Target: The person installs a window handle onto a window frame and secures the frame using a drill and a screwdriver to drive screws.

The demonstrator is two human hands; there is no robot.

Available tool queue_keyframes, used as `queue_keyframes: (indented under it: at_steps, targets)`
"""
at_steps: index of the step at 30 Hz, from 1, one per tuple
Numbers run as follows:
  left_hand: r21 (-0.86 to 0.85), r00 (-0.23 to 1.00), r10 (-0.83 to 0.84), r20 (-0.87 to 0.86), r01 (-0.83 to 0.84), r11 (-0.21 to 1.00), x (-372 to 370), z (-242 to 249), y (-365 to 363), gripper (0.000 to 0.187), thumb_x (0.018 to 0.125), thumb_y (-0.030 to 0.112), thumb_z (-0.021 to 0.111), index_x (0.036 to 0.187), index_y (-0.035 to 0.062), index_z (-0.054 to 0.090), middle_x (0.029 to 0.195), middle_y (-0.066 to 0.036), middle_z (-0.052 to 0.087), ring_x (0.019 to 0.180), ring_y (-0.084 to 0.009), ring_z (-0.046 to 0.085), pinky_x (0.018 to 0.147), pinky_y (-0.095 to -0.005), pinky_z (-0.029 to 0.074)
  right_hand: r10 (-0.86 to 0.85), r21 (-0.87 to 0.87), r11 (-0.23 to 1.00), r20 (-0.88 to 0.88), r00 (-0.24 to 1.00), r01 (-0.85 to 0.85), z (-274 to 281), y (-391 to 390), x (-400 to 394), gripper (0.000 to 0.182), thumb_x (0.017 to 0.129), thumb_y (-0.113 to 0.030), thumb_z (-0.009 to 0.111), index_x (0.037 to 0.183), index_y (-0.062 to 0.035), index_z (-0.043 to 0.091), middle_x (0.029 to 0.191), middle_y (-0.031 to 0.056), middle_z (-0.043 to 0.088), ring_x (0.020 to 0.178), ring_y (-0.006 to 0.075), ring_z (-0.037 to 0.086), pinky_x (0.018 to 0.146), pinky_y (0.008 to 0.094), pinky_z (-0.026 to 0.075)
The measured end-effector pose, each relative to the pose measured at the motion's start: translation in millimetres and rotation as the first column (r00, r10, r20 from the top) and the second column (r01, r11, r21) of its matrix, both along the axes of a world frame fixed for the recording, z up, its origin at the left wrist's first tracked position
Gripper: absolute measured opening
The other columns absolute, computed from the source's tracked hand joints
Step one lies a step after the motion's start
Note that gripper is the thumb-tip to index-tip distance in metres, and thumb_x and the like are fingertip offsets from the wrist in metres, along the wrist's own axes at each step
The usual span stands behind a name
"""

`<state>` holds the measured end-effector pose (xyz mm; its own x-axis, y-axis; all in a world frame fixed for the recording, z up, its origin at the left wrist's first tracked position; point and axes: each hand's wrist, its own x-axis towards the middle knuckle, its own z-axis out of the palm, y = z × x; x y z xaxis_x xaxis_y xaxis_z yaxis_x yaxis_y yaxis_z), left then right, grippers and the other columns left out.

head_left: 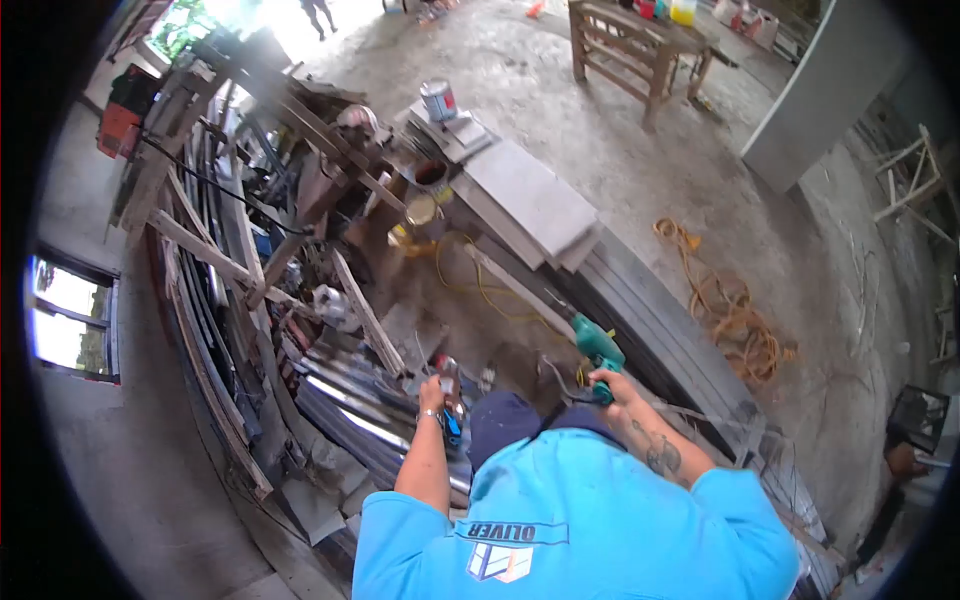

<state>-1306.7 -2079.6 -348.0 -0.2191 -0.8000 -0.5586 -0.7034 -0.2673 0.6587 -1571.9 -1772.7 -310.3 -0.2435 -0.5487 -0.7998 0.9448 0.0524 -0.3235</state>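
My right hand [617, 388] is wrapped round the handle of a green power drill [600, 345]. The drill's bit points up and left, beside the stack of long grey metal profiles [650, 320]. On the other side of my knees, my left hand [432, 395] is closed round a metallic tool with red and blue parts [452, 427]; its kind cannot be made out. Shiny metal lengths [350, 405] lie close to the left of that hand. A yellow cord [480, 285] curls on the floor ahead of the drill.
Wooden strips and metal scrap [230, 250] are heaped on the left. Flat boards [530, 195] rest on the stacked profiles, with a paint can [437, 100] at their far end. An orange cord [735, 320] lies coiled to the right. A wooden bench [625, 65] stands farther back.
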Motion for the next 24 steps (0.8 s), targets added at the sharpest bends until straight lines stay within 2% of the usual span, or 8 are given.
queue_keyframes:
  at_steps: [2, 3, 5, 10, 11, 12, 16, 24]
  targets:
    - [-0.332, 0.860, -0.411, 0.301, 0.499, 0.801, 17, -63, -36, 0.028, 0.090, 0.015, 0.040, 0.100, 0.0003, 0.061, 0.080, -0.020, 0.064, 0.079, -0.0270, 0.066, 0.054, -0.0396, 0.052, -0.037, -0.041, 0.998, 0.060, 0.998, 0.040, -11, 3, -30, 0.014, 0.076, -0.017, 0.064, 0.067, -0.0121, 0.055, 0.059, 0.0007, 0.056, 0.046, 0.0153, 0.055, 0.044, 0.0325, 0.049]
    - [-0.406, 0.972, -0.222, 0.073, 0.232, 0.884, 14, -81, -35, 0.040, 0.088, 0.027, 0.040, 0.076, -0.0014, 0.065, 0.084, -0.018, 0.065, 0.076, -0.0273, 0.063, 0.066, -0.0400, 0.049, -0.073, 0.003, 0.997, 0.146, 0.987, 0.073, -8, 3, -39, 0.014, 0.075, -0.019, 0.065, 0.067, -0.0123, 0.055, 0.057, 0.0000, 0.057, 0.046, 0.0161, 0.056, 0.041, 0.0319, 0.049]
    - [0.253, 0.958, 0.187, -0.218, -0.130, 0.959, -17, -28, -26, 0.036, 0.085, 0.029, 0.042, 0.100, -0.0004, 0.057, 0.074, -0.015, 0.060, 0.059, -0.0271, 0.058, 0.050, -0.0433, 0.049, -0.134, -0.030, 0.989, 0.178, 0.975, 0.141, -8, -2, -56, 0.015, 0.073, -0.021, 0.067, 0.067, -0.0126, 0.057, 0.058, 0.0001, 0.059, 0.047, 0.0171, 0.057, 0.043, 0.0278, 0.050]
    - [0.541, 0.839, 0.435, -0.328, -0.211, 0.814, -56, -53, -36, 0.013, 0.084, 0.021, 0.049, 0.092, 0.0116, 0.052, 0.065, -0.006, 0.053, 0.051, -0.0205, 0.051, 0.045, -0.0409, 0.047, -0.242, 0.079, 0.970, 0.305, 0.921, 0.229, -10, -29, -105, 0.017, 0.072, -0.021, 0.067, 0.075, -0.0113, 0.053, 0.062, 0.0023, 0.055, 0.050, 0.0180, 0.055, 0.043, 0.0265, 0.050]
    - [0.793, 0.707, 0.607, -0.363, -0.107, 0.600, -64, -42, -41, 0.007, 0.081, 0.014, 0.054, 0.087, 0.0111, 0.051, 0.065, -0.003, 0.054, 0.053, -0.0197, 0.053, 0.047, -0.0408, 0.049, -0.296, 0.176, 0.953, 0.384, 0.874, 0.246, -13, -37, -114, 0.020, 0.071, -0.022, 0.068, 0.079, -0.0109, 0.052, 0.062, 0.0034, 0.054, 0.050, 0.0185, 0.054, 0.043, 0.0263, 0.050]
    - [0.550, 0.886, 0.308, -0.348, -0.073, 0.832, -81, -32, -43, 0.010, 0.078, 0.009, 0.059, 0.085, 0.0108, 0.052, 0.065, -0.005, 0.054, 0.057, -0.0206, 0.056, 0.050, -0.0401, 0.050, -0.288, 0.164, 0.956, 0.386, 0.876, 0.242, -18, -41, -119, 0.020, 0.071, -0.022, 0.068, 0.079, -0.0109, 0.052, 0.062, 0.0034, 0.054, 0.050, 0.0185, 0.054, 0.043, 0.0263, 0.050]
    - [0.666, 0.826, 0.436, -0.358, -0.102, 0.739, -137, -44, -66, 0.051, 0.075, -0.006, 0.059, 0.122, 0.0002, 0.041, 0.086, -0.016, 0.060, 0.071, -0.0279, 0.063, 0.061, -0.0400, 0.053, -0.312, 0.114, 0.950, 0.259, 0.914, 0.292, -51, -114, -168, 0.028, 0.067, -0.019, 0.071, 0.086, -0.0138, 0.051, 0.066, 0.0022, 0.052, 0.053, 0.0189, 0.054, 0.042, 0.0282, 0.049]
    - [0.085, 0.955, -0.280, -0.093, 0.288, 0.954, -253, -176, -163, 0.055, 0.062, 0.006, 0.078, 0.110, -0.0063, 0.056, 0.088, -0.011, 0.065, 0.075, -0.0179, 0.064, 0.069, -0.0332, 0.054, -0.357, 0.264, 0.922, 0.294, 0.886, 0.284, -165, -253, -263, 0.039, 0.065, -0.021, 0.076, 0.086, -0.0057, 0.048, 0.068, 0.0063, 0.053, 0.053, 0.0201, 0.054, 0.046, 0.0276, 0.050]
